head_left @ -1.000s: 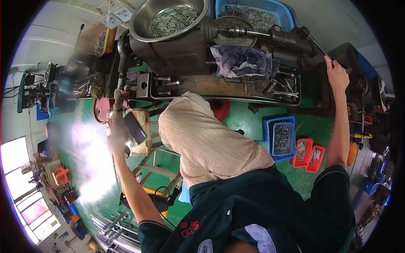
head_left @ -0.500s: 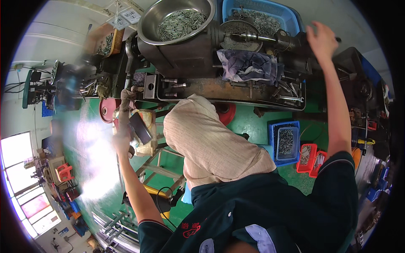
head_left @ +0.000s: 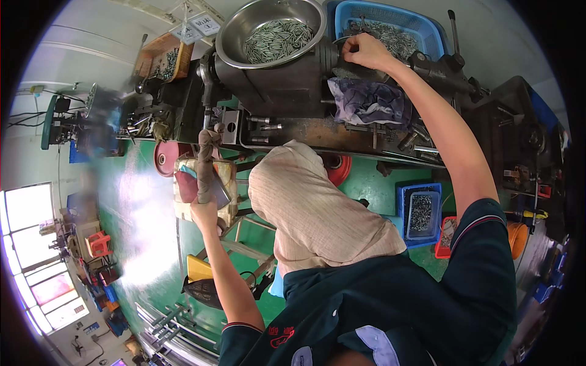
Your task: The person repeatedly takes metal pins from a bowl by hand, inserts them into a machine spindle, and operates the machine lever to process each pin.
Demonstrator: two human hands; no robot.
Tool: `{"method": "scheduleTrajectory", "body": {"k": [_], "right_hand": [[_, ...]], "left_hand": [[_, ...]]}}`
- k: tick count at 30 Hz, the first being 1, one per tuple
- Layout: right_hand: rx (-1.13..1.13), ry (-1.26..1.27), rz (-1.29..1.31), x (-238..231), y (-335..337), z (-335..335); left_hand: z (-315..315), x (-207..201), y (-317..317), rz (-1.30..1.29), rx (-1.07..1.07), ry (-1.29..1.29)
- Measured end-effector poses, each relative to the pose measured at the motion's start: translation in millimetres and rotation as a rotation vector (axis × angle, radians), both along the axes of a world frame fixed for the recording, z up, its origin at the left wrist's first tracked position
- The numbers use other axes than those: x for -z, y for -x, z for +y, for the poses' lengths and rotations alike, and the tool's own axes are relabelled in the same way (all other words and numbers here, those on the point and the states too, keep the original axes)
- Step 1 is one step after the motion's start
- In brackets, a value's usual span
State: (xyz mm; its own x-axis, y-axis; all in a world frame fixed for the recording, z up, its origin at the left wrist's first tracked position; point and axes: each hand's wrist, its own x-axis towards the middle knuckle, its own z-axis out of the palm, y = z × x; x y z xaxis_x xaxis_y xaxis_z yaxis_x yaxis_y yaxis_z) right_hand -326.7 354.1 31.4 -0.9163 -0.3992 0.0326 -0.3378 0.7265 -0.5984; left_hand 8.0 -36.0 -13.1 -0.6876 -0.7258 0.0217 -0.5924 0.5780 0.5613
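Observation:
My left hand (head_left: 204, 210) is closed round the lower end of a long cloth-wrapped lever (head_left: 209, 149), which hangs from the left side of a dark lathe-like machine (head_left: 274, 91). My right hand (head_left: 368, 51) reaches to the machine's spindle end, its thumb and fingers pinched together there; anything between the fingertips is hidden. Left of this hand, a steel bowl (head_left: 231, 29) filled with small metal pins (head_left: 281, 41) rests on the machine. Behind it stands a blue plastic basket (head_left: 444, 36) of metal parts. Below my right forearm lies a crumpled patterned cloth (head_left: 369, 104).
A dark tray (head_left: 320, 135) with metal tools runs along the machine's front. A black-knobbed handle (head_left: 453, 30) rises at the right. A padded stool (head_left: 229, 183) is behind the lever. Blue bins (head_left: 405, 207) and a red bin (head_left: 446, 241) stand on the green floor.
My right hand has moved left, from the handle area at the far right to the spindle end. My left hand and the wrapped lever have swung to the right. The view has shifted slightly.

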Motion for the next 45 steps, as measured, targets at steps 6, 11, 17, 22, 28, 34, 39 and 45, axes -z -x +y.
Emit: {"method": "scheduleTrajectory", "body": {"k": [6,11,17,22,28,34,39,45], "right_hand": [[-0.147,-0.046,0.053,2,14,2],[0.162,-0.449,0.229,-39,15,16],[-0.093,0.249,0.774,-102,2,-52],[-0.242,-0.249,0.584,-101,-3,-112],[-0.199,-0.505,0.403,-91,3,-130],[-0.232,0.197,0.494,-119,8,-77],[0.088,0.070,0.233,-122,15,-26],[-0.104,0.332,-0.003,-3,21,-1]], "left_hand": [[34,3,-3,-0.048,-0.017,0.090],[38,-8,1,-0.021,-0.011,0.054],[38,-9,0,-0.019,-0.025,0.024],[25,6,-2,-0.051,-0.015,0.067],[27,2,-2,-0.057,-0.021,0.078],[34,-8,1,-0.010,0.010,0.040],[33,-8,-3,-0.002,-0.020,0.045],[35,-13,-5,0.016,-0.011,0.004]]}}
